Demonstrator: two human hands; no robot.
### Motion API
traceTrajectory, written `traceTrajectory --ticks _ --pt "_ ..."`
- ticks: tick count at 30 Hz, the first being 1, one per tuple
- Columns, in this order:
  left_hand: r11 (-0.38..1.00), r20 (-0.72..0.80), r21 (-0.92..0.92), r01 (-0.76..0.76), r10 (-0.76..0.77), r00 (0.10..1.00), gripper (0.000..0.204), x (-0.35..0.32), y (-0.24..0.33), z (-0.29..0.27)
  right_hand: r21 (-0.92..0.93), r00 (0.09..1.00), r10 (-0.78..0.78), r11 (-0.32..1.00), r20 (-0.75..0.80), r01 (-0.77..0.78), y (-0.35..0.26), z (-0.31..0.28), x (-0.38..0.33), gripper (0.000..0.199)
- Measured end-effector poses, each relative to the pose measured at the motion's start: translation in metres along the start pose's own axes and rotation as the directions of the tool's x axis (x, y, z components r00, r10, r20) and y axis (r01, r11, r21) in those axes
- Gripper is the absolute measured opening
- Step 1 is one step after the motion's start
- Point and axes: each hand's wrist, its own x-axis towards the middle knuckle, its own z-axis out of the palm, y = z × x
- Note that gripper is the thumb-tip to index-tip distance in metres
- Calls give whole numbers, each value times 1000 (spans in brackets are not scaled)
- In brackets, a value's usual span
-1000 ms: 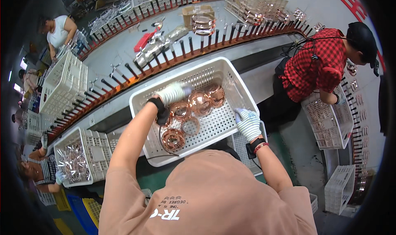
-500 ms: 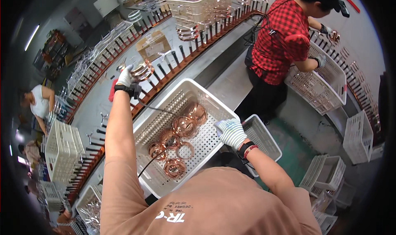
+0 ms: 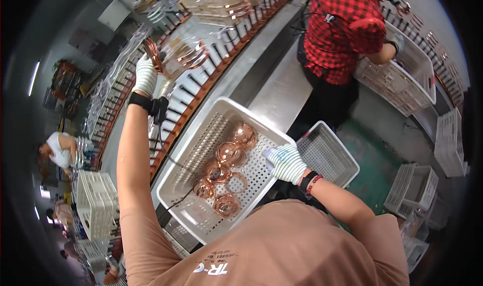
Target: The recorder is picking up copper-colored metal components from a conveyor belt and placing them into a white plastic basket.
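The hands work well apart: the left hand (image 3: pixel 146 76) is raised over the desk (image 3: pixel 112 135) with its fingers closed on a small stack of copper rings (image 3: pixel 153 55), and the right hand (image 3: pixel 287 164) lies across the near right rim of the white crate (image 3: pixel 265 126). The underside of the right hand is hidden, so whether it clamps the rim cannot be told. Further ring bundles (image 3: pixel 231 154) lie in the crate, gathered along its left half, with what looks like a single ring (image 3: pixel 236 183) beside them. A shiny coil (image 3: pixel 191 54), blurred, is just to the right of the held stack, near the row of black pegs (image 3: pixel 218 52). For sound handling, grip the stack across all its rings, so that none slides out or springs open; thin metal of this kind probably bends under a hard squeeze. Lift it clear of the pegs and the neighbouring coil. Use the right hand to steady the crate against tipping. Guide the wrist cable (image 3: pixel 167 156), which hangs down into the crate, away from the bundles, as it could snag
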Motion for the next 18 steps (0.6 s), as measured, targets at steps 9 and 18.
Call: traceTrajectory --ticks 9,18 --pt "628 136 428 651 -756 640 21 64 -38 34 -6 998 60 998 -27 -60 21 -1 -6 29" --pt "726 4 688 -19 23 1000 18 -3 -5 24 88 984 -13 996 -177 29 22 -8 0 25"
